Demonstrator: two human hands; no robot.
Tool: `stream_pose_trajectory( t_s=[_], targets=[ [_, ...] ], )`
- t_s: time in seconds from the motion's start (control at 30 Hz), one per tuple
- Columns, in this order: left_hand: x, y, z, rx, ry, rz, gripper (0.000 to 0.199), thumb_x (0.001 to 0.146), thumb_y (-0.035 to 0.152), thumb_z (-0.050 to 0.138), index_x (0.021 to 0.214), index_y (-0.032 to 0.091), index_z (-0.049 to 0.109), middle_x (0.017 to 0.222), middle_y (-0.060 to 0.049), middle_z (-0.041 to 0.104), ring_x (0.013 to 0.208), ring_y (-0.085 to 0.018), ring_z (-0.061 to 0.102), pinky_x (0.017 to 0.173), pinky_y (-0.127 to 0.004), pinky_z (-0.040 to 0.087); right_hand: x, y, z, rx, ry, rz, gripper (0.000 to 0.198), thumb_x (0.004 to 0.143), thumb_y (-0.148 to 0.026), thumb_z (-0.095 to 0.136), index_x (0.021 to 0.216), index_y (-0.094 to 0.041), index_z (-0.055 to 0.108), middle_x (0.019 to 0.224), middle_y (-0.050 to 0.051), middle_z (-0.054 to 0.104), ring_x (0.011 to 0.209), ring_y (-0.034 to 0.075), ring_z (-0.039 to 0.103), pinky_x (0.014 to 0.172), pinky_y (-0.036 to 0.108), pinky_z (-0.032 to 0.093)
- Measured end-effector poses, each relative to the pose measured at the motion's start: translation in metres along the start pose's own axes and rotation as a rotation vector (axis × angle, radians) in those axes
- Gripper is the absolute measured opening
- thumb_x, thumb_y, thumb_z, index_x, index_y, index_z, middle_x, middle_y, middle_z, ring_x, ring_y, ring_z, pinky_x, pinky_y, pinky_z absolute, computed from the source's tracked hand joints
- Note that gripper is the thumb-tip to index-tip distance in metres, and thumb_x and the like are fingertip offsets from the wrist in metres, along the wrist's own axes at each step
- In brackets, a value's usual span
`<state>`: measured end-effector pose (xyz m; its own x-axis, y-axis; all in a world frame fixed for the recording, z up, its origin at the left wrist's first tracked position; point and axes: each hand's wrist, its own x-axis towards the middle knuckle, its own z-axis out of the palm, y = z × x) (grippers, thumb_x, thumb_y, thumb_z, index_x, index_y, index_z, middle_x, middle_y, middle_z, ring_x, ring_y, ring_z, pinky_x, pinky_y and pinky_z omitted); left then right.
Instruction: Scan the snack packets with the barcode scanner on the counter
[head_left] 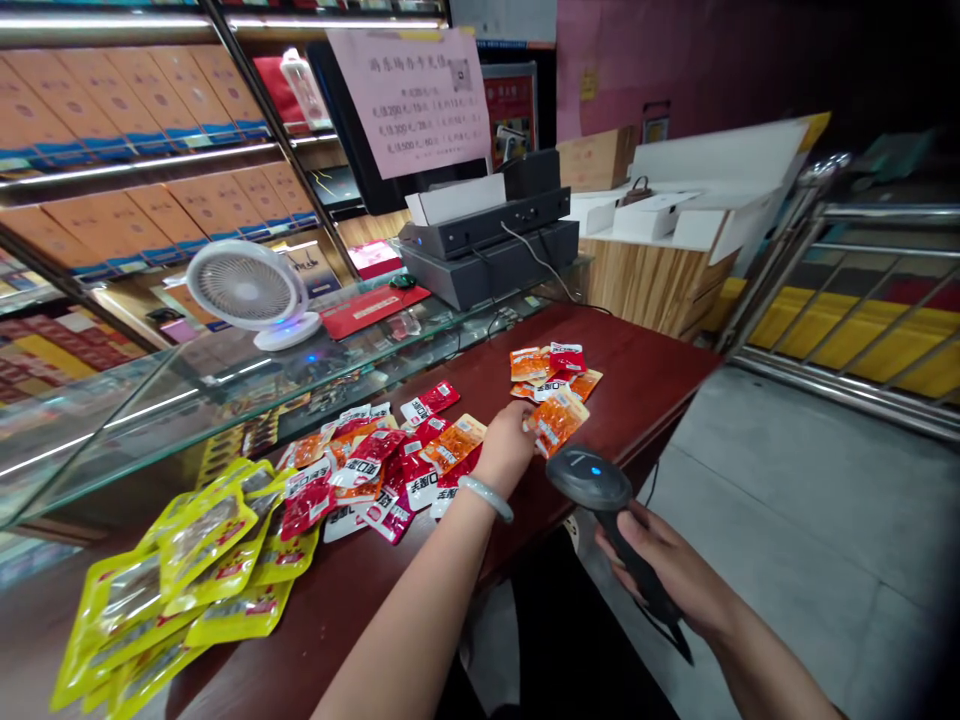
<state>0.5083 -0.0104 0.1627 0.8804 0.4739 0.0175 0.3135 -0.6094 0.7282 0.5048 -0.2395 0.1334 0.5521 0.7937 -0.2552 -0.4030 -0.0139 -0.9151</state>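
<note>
My left hand, with a pale bangle on the wrist, pinches an orange snack packet just above the dark red counter. My right hand grips the handle of a black barcode scanner. The scanner's head, with a blue light, sits just below the orange packet. A small heap of red and orange packets lies beyond the held packet. A larger spread of red, white and orange packets lies left of my left hand.
Yellow pouches are piled at the near left of the counter. A glass display case carries a white fan. A black till with a pink notice stands behind. The counter edge drops to a grey floor at right, with metal railings.
</note>
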Motion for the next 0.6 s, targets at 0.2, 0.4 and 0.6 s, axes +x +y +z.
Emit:
stream_pose_trajectory(
  t_s=[0.2,0.4,0.6],
  targets=[
    [-0.020,-0.012,-0.038,0.392,0.184,0.161,0.029,0.081,0.023,0.066,0.109,0.020,0.066,0.115,-0.009,0.064,0.108,-0.023,0.058,0.099,-0.035,0.043,0.010,0.005,0.000,-0.003,-0.010,0.031,0.049,0.081,-0.068,0.058,0.092,-0.021,0.049,0.065,-0.004,0.046,0.043,0.006,0.039,0.039,0.018,0.027],
    [-0.035,-0.042,-0.081,0.825,0.210,-0.152,0.039,0.080,0.045,0.063,0.106,0.016,0.068,0.118,-0.019,0.061,0.116,-0.038,0.049,0.095,-0.051,0.038,0.016,0.017,0.006,0.022,-0.061,0.050,0.047,0.083,-0.064,0.059,0.104,-0.022,0.052,0.066,-0.005,0.047,0.044,0.007,0.039,0.040,0.019,0.028],
    [-0.037,-0.053,-0.077,0.772,0.251,-0.038,0.044,0.076,0.044,0.069,0.111,0.018,0.059,0.119,-0.015,0.061,0.116,-0.034,0.051,0.099,-0.048,0.035,0.017,0.014,0.014,0.006,-0.072,0.030,0.045,0.084,-0.063,0.058,0.098,-0.021,0.053,0.064,-0.005,0.046,0.043,0.005,0.036,0.039,0.018,0.027]
  ],
)
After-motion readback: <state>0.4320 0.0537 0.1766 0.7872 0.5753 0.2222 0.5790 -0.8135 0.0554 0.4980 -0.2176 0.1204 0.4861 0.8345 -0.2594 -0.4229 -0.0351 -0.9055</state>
